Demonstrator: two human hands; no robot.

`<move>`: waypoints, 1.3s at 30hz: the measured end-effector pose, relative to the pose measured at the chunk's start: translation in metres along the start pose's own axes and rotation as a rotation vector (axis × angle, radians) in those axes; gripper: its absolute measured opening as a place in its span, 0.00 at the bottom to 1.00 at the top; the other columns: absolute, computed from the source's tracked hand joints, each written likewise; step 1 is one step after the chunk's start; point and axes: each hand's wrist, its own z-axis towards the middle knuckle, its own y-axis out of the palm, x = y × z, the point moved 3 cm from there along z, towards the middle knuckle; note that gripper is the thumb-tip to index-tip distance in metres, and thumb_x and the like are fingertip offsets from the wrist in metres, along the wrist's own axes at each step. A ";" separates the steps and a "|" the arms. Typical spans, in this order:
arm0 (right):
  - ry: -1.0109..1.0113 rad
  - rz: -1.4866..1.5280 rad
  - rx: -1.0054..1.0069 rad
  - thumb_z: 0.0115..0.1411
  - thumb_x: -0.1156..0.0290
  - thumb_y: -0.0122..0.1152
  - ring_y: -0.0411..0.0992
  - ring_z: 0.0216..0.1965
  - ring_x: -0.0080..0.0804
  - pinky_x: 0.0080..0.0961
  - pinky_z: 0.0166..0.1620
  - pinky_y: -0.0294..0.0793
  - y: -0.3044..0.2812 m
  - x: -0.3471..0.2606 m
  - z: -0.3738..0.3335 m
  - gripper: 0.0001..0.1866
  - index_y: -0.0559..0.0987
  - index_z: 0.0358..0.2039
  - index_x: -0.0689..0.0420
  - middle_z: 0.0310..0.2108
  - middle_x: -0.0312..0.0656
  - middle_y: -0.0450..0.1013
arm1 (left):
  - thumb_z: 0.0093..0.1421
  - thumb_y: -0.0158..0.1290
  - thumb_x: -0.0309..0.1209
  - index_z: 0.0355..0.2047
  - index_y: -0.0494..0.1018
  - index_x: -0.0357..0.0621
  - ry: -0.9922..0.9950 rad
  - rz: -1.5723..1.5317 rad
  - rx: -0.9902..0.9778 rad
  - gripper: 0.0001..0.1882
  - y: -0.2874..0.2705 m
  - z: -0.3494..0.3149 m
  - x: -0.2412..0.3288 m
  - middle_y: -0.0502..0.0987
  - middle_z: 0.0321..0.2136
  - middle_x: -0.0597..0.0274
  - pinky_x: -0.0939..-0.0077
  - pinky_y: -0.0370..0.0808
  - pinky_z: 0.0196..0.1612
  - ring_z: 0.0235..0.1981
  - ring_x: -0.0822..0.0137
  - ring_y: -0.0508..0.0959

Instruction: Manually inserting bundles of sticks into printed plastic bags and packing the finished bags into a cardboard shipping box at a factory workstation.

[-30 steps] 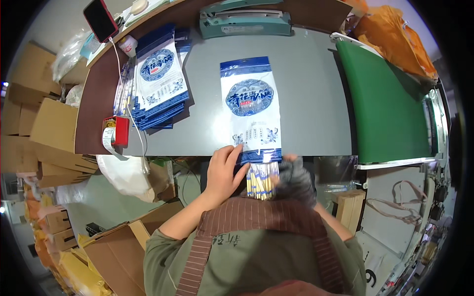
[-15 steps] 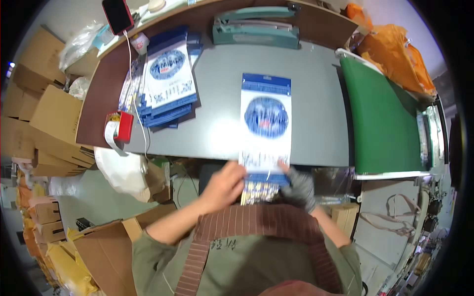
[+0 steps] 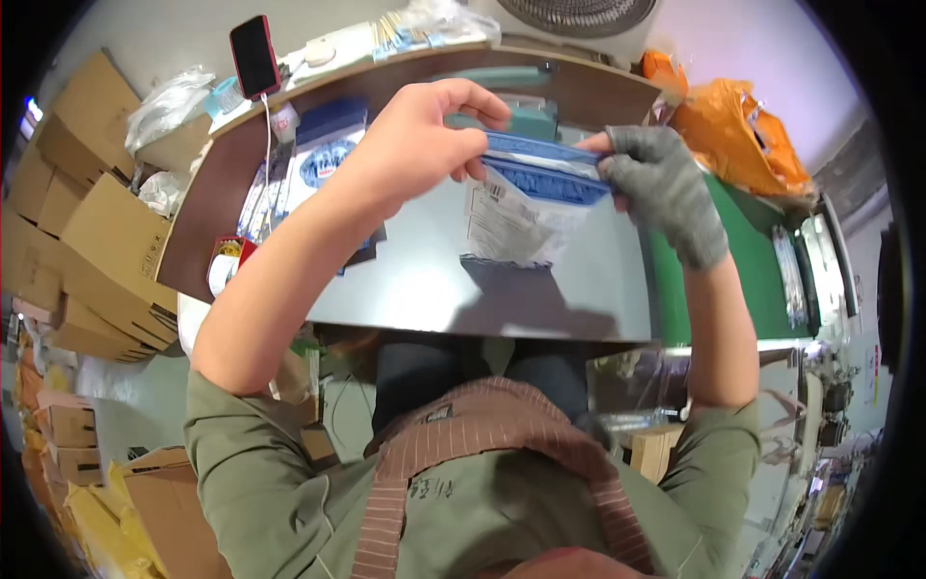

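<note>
A white and blue plastic pouch (image 3: 526, 227) hangs upright from both hands above the grey table, its printed back with a barcode patch facing me. My left hand (image 3: 429, 140), bare, pinches the left end of the pouch's blue top edge between thumb and fingers. At the right end, my right hand (image 3: 666, 183) grips the same edge; it wears a grey fingerless glove. Between the hands the two blue layers of the mouth look slightly parted. A stack of similar pouches (image 3: 328, 159) lies at the back left, partly behind my left forearm.
Against the back ledge stands a teal bar sealer (image 3: 531, 123), partly hidden by my hands. A green board (image 3: 675, 299) lies on the right, near an orange plastic bag (image 3: 752, 135). A red tape dispenser (image 3: 231, 256), a corded phone (image 3: 254, 58) and cardboard boxes (image 3: 106, 227) are on the left.
Both hands have risen from the table's front edge to above its middle, carrying the pouch. The pouch, front up on the table before, now hangs with its back toward me.
</note>
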 end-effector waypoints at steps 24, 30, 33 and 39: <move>0.039 -0.456 0.229 0.59 0.62 0.59 0.72 0.47 0.46 0.38 0.52 0.70 -0.065 0.195 -0.066 0.19 0.76 0.48 0.58 0.44 0.50 0.74 | 0.55 0.55 0.22 0.43 0.76 0.40 -0.051 0.646 -0.195 0.14 0.080 -0.075 -0.150 0.78 0.35 0.53 0.72 0.74 0.32 0.28 0.59 0.79; 0.555 -1.246 0.447 0.62 0.49 0.50 0.51 0.67 0.49 0.46 0.65 0.51 -0.173 0.300 -0.135 0.34 0.62 0.63 0.54 0.66 0.52 0.51 | 0.55 0.57 0.48 0.56 0.68 0.42 0.286 0.995 -0.342 0.33 0.139 -0.055 -0.191 0.63 0.62 0.57 0.44 0.51 0.64 0.64 0.47 0.58; 0.725 -1.175 0.375 0.64 0.41 0.41 0.40 0.71 0.47 0.50 0.68 0.39 -0.183 0.320 -0.147 0.36 0.58 0.66 0.50 0.69 0.47 0.47 | 0.53 0.56 0.49 0.57 0.66 0.39 0.220 0.975 -0.370 0.36 0.132 -0.039 -0.203 0.60 0.63 0.54 0.44 0.43 0.66 0.67 0.47 0.53; 0.673 -0.974 0.263 0.65 0.41 0.35 0.42 0.71 0.45 0.53 0.68 0.40 -0.178 0.317 -0.138 0.36 0.58 0.67 0.49 0.69 0.44 0.48 | 0.53 0.57 0.48 0.60 0.60 0.36 0.226 1.037 -0.334 0.41 0.139 0.018 -0.201 0.56 0.65 0.48 0.45 0.41 0.67 0.68 0.46 0.48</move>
